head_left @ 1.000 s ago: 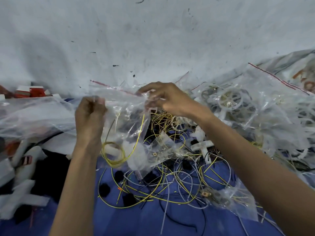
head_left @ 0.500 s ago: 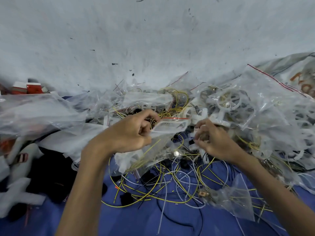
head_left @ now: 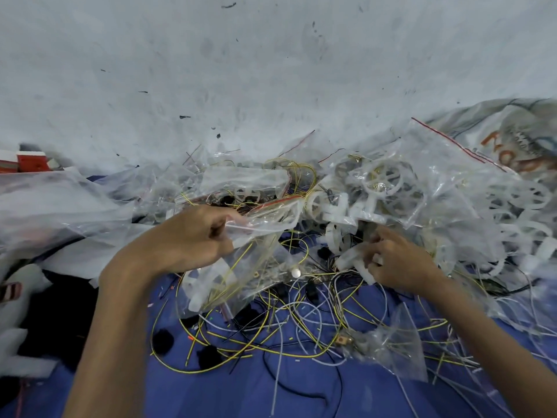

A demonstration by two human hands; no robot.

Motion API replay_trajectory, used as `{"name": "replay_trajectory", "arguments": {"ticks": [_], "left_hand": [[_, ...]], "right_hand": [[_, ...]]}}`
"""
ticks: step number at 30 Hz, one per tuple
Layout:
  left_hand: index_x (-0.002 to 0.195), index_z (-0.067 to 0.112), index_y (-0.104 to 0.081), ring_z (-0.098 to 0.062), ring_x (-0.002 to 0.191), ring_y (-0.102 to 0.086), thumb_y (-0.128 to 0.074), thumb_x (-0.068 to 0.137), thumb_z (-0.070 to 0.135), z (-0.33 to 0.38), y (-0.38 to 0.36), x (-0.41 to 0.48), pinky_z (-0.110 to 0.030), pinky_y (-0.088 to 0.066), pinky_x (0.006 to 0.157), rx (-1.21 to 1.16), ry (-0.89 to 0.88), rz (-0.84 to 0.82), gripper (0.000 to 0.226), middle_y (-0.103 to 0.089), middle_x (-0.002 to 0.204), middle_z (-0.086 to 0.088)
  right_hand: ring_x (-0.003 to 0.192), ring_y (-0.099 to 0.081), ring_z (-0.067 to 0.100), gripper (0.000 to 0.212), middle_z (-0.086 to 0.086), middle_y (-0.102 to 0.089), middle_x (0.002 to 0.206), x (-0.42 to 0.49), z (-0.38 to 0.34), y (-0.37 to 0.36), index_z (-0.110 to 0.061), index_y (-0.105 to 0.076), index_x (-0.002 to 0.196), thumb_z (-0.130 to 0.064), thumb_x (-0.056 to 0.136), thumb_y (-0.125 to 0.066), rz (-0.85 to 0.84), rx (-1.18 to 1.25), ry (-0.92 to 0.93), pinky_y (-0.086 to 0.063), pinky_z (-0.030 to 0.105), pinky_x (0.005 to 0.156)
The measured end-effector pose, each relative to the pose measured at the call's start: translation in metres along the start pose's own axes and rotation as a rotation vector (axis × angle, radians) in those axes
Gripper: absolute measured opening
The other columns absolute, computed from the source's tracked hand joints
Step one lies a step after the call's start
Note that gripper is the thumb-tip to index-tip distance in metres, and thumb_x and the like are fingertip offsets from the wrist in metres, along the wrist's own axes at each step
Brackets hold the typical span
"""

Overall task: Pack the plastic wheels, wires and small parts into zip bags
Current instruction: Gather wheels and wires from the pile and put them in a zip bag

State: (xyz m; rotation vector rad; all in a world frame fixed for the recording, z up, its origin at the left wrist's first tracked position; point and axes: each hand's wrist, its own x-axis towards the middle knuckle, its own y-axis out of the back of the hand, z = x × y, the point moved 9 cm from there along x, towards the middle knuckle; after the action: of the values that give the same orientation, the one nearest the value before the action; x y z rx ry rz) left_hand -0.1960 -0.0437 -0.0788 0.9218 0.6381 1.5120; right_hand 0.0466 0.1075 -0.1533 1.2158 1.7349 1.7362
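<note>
The left hand (head_left: 193,239) sits at centre frame, its grip closed on the mouth of a clear zip bag (head_left: 250,267), thumb and fingers pinching the plastic just below the red zip strip. The bag hangs down and to the right from that pinch, its bottom lying on the blue worktop (head_left: 301,393). Through the plastic I can see a yellow wire and some white plastic pieces.

To the right of centre, the right hand (head_left: 401,263) reaches into the heap, its grip narrow, with the fingers curled round a white plastic part (head_left: 349,260). The picture is smeared there, so the part's exact shape is unclear.

Between and below the two hands lies a tangle of loose wires (head_left: 301,315), yellow, white and black, spread over the worktop. A few small black parts (head_left: 162,340) lie at its lower left edge. A small crumpled bag (head_left: 391,342) lies at the lower right.

At the right of the frame a big clear bag of plastic wheels (head_left: 382,182) is piled against a pale wall (head_left: 271,70). A sack with orange lettering (head_left: 512,140) lies behind it at the upper right. Red and white boxes (head_left: 30,161) stand at the far left.
</note>
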Motion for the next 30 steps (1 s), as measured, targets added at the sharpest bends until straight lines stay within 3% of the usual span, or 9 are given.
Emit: {"name": "replay_trajectory", "arguments": {"ticks": [4, 7, 12, 14, 17, 21, 24, 27, 30], "left_hand": [[0.096, 0.040, -0.060, -0.001, 0.042, -0.040, -0.056, 0.077, -0.003, -0.001, 0.005, -0.002, -0.013, -0.033, 0.047, -0.036, -0.013, 0.022, 0.048, -0.048, 0.046, 0.017], [0.097, 0.039, -0.061, 0.000, 0.041, -0.039, -0.055, 0.078, -0.005, -0.004, 0.006, -0.002, -0.013, -0.032, 0.046, -0.052, -0.014, 0.030, 0.048, -0.049, 0.046, 0.016], [0.102, 0.033, -0.061, 0.002, 0.043, -0.043, -0.058, 0.079, -0.007, -0.004, 0.007, -0.001, -0.013, -0.033, 0.048, -0.017, -0.004, 0.060, 0.046, -0.050, 0.047, 0.013], [0.098, 0.035, -0.061, 0.005, 0.051, -0.049, -0.058, 0.077, -0.009, 0.003, 0.007, -0.001, -0.011, -0.037, 0.052, 0.032, -0.038, 0.065, 0.049, -0.061, 0.063, 0.009], [0.095, 0.041, -0.059, 0.001, 0.053, -0.050, -0.059, 0.076, -0.007, 0.005, 0.008, -0.001, -0.014, -0.037, 0.054, 0.051, -0.040, 0.067, 0.052, -0.061, 0.069, 0.000], [0.101, 0.040, -0.060, -0.010, 0.051, -0.041, -0.057, 0.079, -0.003, 0.000, 0.004, 0.000, -0.028, -0.036, 0.057, 0.050, -0.012, 0.043, 0.048, -0.056, 0.067, -0.018], [0.104, 0.038, -0.061, -0.006, 0.046, -0.038, -0.055, 0.082, -0.002, 0.000, 0.001, 0.002, -0.028, -0.034, 0.056, 0.047, -0.005, 0.027, 0.046, -0.054, 0.061, -0.011], [0.103, 0.037, -0.061, -0.003, 0.042, -0.041, -0.056, 0.080, -0.003, 0.002, 0.000, 0.002, -0.017, -0.034, 0.049, 0.049, -0.002, 0.026, 0.046, -0.051, 0.051, 0.004], [0.104, 0.036, -0.063, -0.002, 0.044, -0.042, -0.056, 0.079, -0.003, 0.001, -0.001, 0.003, -0.014, -0.034, 0.048, 0.037, 0.008, 0.023, 0.047, -0.053, 0.053, 0.002]], "right_hand": [[0.108, -0.055, 0.031, 0.039, 0.010, -0.055, 0.116, -0.008, 0.015, -0.005, -0.010, -0.052, 0.121, -0.025, 0.086, -0.060, -0.001, 0.208, -0.149, -0.043, 0.031, 0.087], [0.130, -0.040, 0.031, 0.060, 0.011, -0.033, 0.145, -0.032, -0.011, -0.038, -0.010, -0.029, 0.142, -0.019, 0.090, -0.057, -0.118, 0.228, -0.007, -0.035, 0.032, 0.103], [0.103, -0.063, 0.012, 0.043, -0.007, -0.063, 0.118, -0.062, -0.042, -0.018, -0.039, -0.044, 0.130, -0.015, 0.093, -0.048, -0.160, 0.700, 0.191, -0.052, 0.036, 0.085], [0.079, -0.065, 0.006, 0.035, -0.015, -0.069, 0.088, -0.066, -0.034, -0.003, -0.032, -0.059, 0.121, -0.014, 0.094, -0.045, -0.027, 0.652, 0.187, -0.050, 0.023, 0.069], [0.085, -0.066, 0.021, 0.024, -0.005, -0.071, 0.093, -0.067, 0.021, 0.016, -0.020, -0.070, 0.099, -0.012, 0.089, -0.049, 0.247, 0.202, -0.113, -0.048, 0.029, 0.067], [0.105, -0.057, 0.029, 0.036, 0.008, -0.061, 0.116, -0.074, 0.088, -0.014, -0.020, -0.053, 0.124, -0.028, 0.089, -0.044, -0.145, -0.300, -0.381, -0.046, 0.034, 0.081], [0.110, -0.053, 0.026, 0.034, 0.005, -0.056, 0.122, -0.073, 0.074, -0.035, -0.022, -0.056, 0.120, -0.025, 0.089, -0.044, -0.186, -0.270, -0.250, -0.046, 0.034, 0.085], [0.092, -0.062, 0.032, 0.023, 0.008, -0.067, 0.105, -0.058, 0.051, -0.003, -0.015, -0.066, 0.101, -0.020, 0.089, -0.047, 0.145, -0.088, -0.247, -0.047, 0.034, 0.067], [0.115, -0.051, 0.024, 0.035, 0.005, -0.059, 0.124, -0.036, -0.006, -0.009, -0.012, -0.061, 0.121, -0.030, 0.097, -0.043, 0.035, 0.183, 0.004, -0.038, 0.035, 0.097]]}}
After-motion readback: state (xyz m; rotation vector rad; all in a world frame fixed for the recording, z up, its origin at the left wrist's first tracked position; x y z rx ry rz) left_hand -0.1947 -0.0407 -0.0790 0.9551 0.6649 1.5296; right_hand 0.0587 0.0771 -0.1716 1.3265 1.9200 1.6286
